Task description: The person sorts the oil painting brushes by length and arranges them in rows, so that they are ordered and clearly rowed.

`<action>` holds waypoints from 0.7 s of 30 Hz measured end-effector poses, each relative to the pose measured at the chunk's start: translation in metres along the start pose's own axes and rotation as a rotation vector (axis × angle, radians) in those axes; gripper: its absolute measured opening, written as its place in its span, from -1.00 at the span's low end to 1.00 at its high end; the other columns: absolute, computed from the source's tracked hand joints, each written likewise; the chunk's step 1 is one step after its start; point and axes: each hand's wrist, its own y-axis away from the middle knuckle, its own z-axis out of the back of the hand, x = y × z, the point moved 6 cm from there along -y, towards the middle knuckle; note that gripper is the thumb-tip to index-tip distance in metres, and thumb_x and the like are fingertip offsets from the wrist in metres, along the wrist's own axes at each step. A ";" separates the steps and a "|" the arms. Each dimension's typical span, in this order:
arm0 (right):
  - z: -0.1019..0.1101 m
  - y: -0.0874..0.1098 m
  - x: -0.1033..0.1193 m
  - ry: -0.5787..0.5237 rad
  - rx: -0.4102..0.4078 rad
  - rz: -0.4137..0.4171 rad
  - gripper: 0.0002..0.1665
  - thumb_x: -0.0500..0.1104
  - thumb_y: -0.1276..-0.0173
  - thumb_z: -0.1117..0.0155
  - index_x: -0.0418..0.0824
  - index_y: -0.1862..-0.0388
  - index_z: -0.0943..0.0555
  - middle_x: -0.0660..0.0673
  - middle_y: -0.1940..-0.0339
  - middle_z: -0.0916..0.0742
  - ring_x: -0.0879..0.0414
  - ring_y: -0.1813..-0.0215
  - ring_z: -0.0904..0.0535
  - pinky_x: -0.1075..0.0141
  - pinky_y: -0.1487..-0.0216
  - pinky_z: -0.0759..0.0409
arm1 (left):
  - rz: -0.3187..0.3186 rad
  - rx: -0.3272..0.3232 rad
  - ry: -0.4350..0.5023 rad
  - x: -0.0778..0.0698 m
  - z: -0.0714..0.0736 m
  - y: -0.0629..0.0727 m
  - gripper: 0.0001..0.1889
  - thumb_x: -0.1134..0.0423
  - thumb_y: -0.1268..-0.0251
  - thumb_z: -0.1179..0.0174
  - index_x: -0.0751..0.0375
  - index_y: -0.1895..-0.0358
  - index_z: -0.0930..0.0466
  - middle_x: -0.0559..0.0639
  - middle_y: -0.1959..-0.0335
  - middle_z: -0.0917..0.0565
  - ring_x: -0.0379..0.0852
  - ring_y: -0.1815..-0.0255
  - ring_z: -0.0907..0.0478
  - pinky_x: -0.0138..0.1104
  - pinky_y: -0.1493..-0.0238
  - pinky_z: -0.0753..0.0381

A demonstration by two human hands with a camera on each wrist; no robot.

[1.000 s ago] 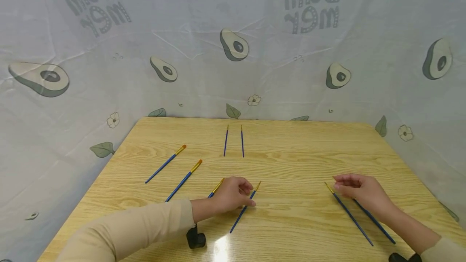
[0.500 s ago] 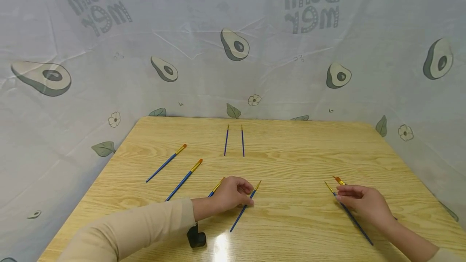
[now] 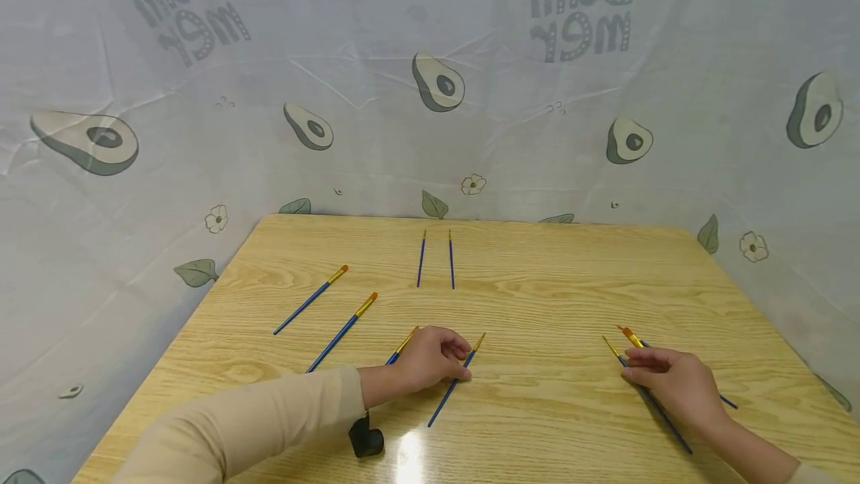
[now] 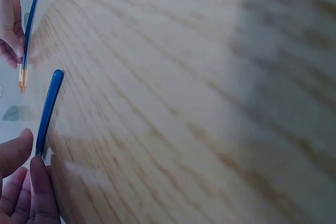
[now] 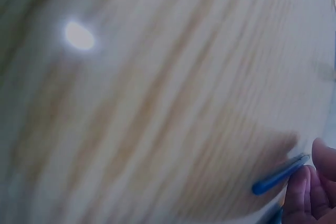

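My left hand [image 3: 430, 357] rests at a thin, blue-handled paintbrush [image 3: 441, 403] lying slantwise on the table. Thumb and fingertips sit apart on either side of that brush. In the left wrist view its blue handle [image 4: 50, 108] runs out beyond my fingers. At the right, my right hand [image 3: 681, 388] hovers low over another thin paintbrush [image 3: 611, 348], the thumb tip close to or touching it. Just behind lies a flat orange-tipped paintbrush [image 3: 631, 335], its handle hidden by the hand. Another blue handle [image 3: 728, 401] pokes out beyond the wrist.
Two thin paintbrushes [image 3: 421, 260] lie side by side at the back of the wooden table [image 3: 537, 275]. To the left are flat brushes [image 3: 312, 301], one partly behind the left arm. A printed cloth [image 3: 376, 163] hangs behind the table. A black device [image 3: 366, 439] sits at the left wrist.
My right hand has shifted down and away from the flat brush, uncovering its orange tip, and now stands at the thin brush beside it. The left hand has stayed in place.
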 end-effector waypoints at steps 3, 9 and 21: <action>-0.001 0.000 0.001 0.023 -0.004 0.007 -0.54 -0.14 -0.18 -0.48 -0.41 0.02 -0.67 -0.19 0.20 -0.77 0.02 0.21 -0.70 0.38 0.32 -0.62 | -0.016 -0.001 -0.017 0.000 0.000 -0.001 -0.74 0.43 0.07 -0.51 0.32 0.25 -0.70 -0.03 0.41 -0.65 -0.25 0.46 -0.54 -0.43 0.40 -0.59; -0.003 -0.001 0.006 0.040 -0.015 0.034 -0.59 -0.17 -0.16 -0.48 -0.40 0.07 -0.69 -0.18 0.23 -0.77 -0.10 0.16 -0.70 0.33 0.31 -0.63 | -0.046 0.000 -0.048 0.000 0.000 0.000 -0.73 0.41 0.07 -0.52 0.30 0.25 -0.70 -0.05 0.39 -0.66 -0.27 0.43 -0.53 -0.43 0.33 -0.57; -0.001 0.002 0.006 0.040 -0.036 0.041 -0.61 -0.15 -0.15 -0.50 -0.37 0.10 -0.71 -0.19 0.21 -0.77 -0.07 0.18 -0.70 0.36 0.33 -0.62 | -0.060 -0.025 -0.118 -0.002 -0.002 -0.003 -0.77 0.42 0.06 -0.51 0.27 0.27 -0.74 -0.09 0.41 -0.69 -0.33 0.40 -0.57 -0.47 0.34 -0.59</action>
